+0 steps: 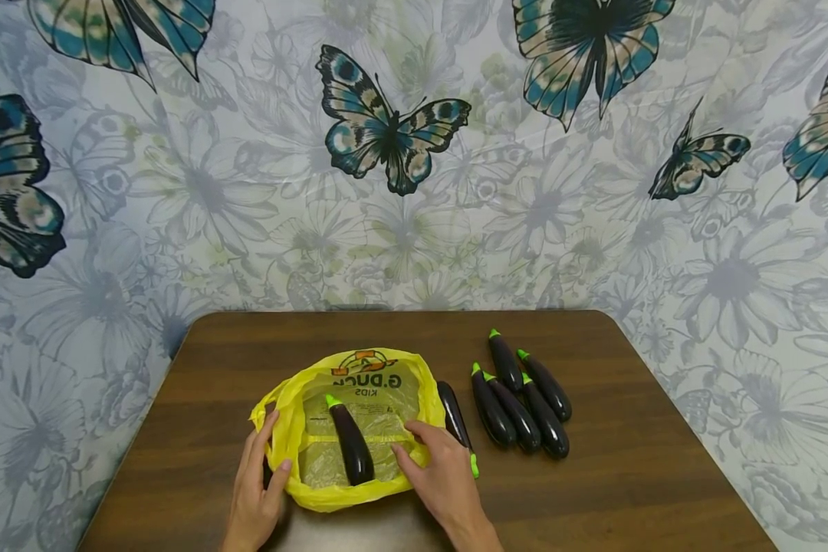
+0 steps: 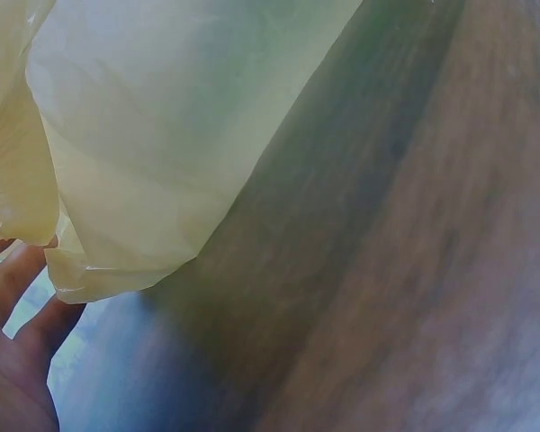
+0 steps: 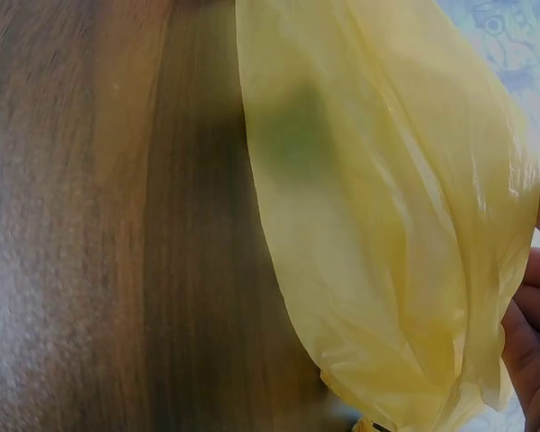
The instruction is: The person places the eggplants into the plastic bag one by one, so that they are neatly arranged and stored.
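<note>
Nearest, a person's L hand (image 1: 254, 487) and R hand (image 1: 447, 477) are reaching in from the bottom edge, touching opposite sides of a yellow plastic bag (image 1: 348, 501). L fingers are lying along the bag's outer L side, w/ the thumb at the rim; R thumb and index finger are extending over the R rim, a gap showing between them. Whether either hand is pinching the plastic — can't tell, even from the wrist views. A dark thing (image 1: 267, 473) is showing between L thumb and fingers, too hidden to ID.

The bag is standing open on the table, and one dark purple eggplant (image 1: 352, 446) is lying inside, green stem end pointing away. Another, the outer eggplant (image 1: 454, 414), is lying just beside the bag's R side, stem end toward the viewer. The bag's far wall is showing "G.DUCK KIDS" in reverse.

Farther R, a group of five eggplants (image 1: 515, 414) is resting on the brown wood-look table (image 1: 628, 460). Bkgd: a pale floral backdrop (image 1: 455, 230) is hanging behind — grey flowers, blue-and-beige butterflies.
</note>
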`<state>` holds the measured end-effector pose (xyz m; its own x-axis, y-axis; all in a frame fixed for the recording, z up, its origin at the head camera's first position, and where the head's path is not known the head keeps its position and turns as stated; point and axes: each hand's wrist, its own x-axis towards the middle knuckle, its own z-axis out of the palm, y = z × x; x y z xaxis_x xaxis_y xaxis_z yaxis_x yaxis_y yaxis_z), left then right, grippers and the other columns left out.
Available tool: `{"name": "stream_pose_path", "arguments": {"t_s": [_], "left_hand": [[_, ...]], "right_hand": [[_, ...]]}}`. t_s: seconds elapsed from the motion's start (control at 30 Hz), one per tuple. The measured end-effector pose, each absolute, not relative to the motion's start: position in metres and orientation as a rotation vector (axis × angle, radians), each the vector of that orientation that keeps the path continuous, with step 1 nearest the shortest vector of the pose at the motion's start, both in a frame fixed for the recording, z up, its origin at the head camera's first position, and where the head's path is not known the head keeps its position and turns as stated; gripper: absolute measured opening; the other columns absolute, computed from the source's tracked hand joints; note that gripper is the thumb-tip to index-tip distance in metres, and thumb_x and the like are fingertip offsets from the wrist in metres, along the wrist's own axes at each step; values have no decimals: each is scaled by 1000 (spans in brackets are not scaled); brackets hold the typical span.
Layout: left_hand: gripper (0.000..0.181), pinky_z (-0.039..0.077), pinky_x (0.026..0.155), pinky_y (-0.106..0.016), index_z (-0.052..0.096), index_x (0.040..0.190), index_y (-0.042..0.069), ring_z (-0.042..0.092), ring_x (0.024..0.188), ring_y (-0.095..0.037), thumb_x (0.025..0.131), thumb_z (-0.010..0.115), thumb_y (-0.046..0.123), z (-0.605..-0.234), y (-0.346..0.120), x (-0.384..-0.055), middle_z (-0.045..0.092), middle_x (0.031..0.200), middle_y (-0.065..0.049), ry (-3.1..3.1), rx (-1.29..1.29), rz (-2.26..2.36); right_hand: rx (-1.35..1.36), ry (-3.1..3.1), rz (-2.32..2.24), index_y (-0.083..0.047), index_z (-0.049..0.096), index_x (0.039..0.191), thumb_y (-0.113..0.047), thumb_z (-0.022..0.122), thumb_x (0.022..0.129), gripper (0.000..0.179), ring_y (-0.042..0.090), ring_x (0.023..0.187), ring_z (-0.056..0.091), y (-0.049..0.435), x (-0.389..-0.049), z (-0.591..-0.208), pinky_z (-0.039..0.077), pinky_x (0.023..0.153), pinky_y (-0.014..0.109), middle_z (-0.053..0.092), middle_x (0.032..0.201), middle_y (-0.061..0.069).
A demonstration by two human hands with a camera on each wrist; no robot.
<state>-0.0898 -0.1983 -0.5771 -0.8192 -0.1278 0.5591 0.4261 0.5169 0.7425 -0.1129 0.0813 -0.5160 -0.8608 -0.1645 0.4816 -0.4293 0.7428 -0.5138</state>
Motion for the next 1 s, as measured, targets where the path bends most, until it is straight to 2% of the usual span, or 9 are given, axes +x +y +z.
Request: {"name": "stream_pose_path", "arguments": {"t_s": [0.37, 0.67, 0.9, 1.0], "left_hand": [[73, 19, 112, -5, 38, 159, 8, 29, 143, 8, 92, 60, -7, -577, -199, -89, 45, 151, -25, -2206, -233, -1290], [72, 20, 111, -4, 38, 159, 9, 30, 141, 9, 92, 60, -7, -576, -197, -89, 47, 149, -25, -2215, -215, -1297], [71, 21, 111, -4, 38, 159, 9, 31, 140, 9, 93, 59, -6, -575, -197, -89, 46, 150, -25, -2217, -216, -1304], [72, 21, 111, -4, 38, 159, 7, 31, 141, 8, 92, 60, -7, -575, -197, -89, 46, 150, -25, -2205, -232, -1298]], "right_hand": [[430, -2426, 1116, -14, 76, 113, -20, 90, 81, 36, 9, 93, 73, 83, -114, -513, 59, 81, 23, 77, 107, 3], [500, -2263, 1252, -9, 74, 114, -8, 89, 80, 37, 20, 92, 75, 89, -117, -513, 58, 83, 21, 77, 109, 6], [511, -2163, 1267, -5, 72, 117, -4, 85, 83, 37, 22, 93, 74, 97, -120, -511, 56, 87, 18, 76, 111, 8], [502, -2148, 1259, -8, 71, 120, -3, 84, 84, 38, 24, 93, 73, 101, -122, -510, 55, 88, 16, 75, 112, 8]]}}
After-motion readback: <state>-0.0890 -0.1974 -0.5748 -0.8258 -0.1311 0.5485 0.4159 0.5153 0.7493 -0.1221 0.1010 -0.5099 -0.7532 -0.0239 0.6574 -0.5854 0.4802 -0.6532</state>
